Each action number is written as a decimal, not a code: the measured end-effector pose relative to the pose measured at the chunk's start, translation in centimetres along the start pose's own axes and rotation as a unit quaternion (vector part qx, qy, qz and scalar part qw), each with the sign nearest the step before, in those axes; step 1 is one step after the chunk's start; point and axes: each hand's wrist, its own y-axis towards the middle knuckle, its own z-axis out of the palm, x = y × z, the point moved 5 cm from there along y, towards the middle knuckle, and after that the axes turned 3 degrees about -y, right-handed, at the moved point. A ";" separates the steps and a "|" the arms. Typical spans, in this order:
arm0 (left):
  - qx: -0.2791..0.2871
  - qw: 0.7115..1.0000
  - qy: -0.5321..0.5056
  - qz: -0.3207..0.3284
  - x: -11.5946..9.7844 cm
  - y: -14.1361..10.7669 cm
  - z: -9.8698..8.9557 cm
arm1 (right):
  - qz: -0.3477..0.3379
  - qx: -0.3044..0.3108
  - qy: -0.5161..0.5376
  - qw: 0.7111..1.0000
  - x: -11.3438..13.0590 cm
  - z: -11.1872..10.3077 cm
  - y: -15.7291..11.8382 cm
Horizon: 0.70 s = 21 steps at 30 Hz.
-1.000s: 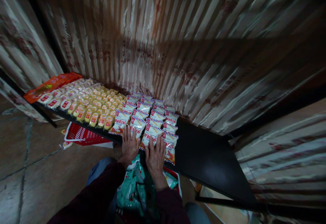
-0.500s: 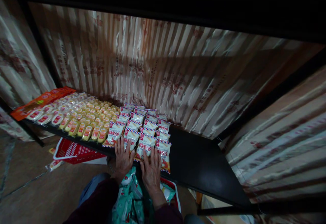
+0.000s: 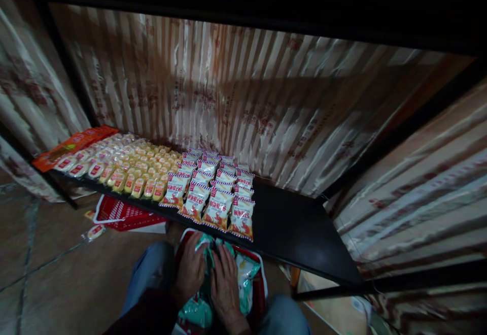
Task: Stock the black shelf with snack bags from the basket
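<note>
My left hand (image 3: 191,268) reaches down into a red basket (image 3: 261,290) between my knees, its fingers bent against green packets (image 3: 196,310). Beside it my right hand (image 3: 225,283) lies over the green packets with its fingers stretched out. Whether either hand grips a packet is hard to see. Above the basket, white snack bags (image 3: 218,207) with striped edges stand in rows on the black shelf (image 3: 300,228). Neither hand touches these bags.
Small yellow-wrapped cakes (image 3: 139,185), white-wrapped cakes (image 3: 79,168) and orange packets (image 3: 72,144) fill the shelf's left part. A second red basket (image 3: 122,215) and a loose packet (image 3: 94,232) are on the floor. Black posts frame the shelf.
Both hands have left the front white bags and moved down onto the green packets in the basket. The view has shifted slightly.
</note>
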 end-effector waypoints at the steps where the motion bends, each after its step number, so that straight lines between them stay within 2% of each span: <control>1: 0.031 0.999 -0.007 0.022 -0.4 -1.7 0.5 | 0.015 0.006 0.005 1.000 -0.2 0.3 -1.2; 3: 0.085 0.996 0.001 0.014 -0.3 -4.4 1.5 | 0.055 0.031 0.009 0.998 -0.9 1.0 -3.1; 5: 0.113 0.992 0.019 -0.060 0.9 -6.1 2.5 | 0.116 0.055 -0.005 0.992 -2.2 1.6 -4.7; 10: 0.184 0.964 -0.042 -0.189 3.4 -7.9 4.7 | 0.243 0.099 -0.033 0.964 -4.9 2.4 -7.2; 12: 0.202 0.953 -0.065 -0.217 3.7 -8.3 5.0 | 0.252 0.107 -0.018 0.962 -5.0 2.6 -7.5; 15: 0.191 0.946 -0.061 -0.253 3.7 -8.2 4.3 | 0.287 0.082 0.004 0.955 -5.2 2.1 -7.8; 18: 0.180 0.952 -0.053 -0.241 3.4 -7.2 3.5 | 0.365 0.051 0.036 0.929 -6.3 1.5 -8.2; 21: 0.200 0.951 -0.066 -0.225 3.6 -5.9 3.9 | 0.442 0.040 0.102 0.890 -7.9 1.3 -8.6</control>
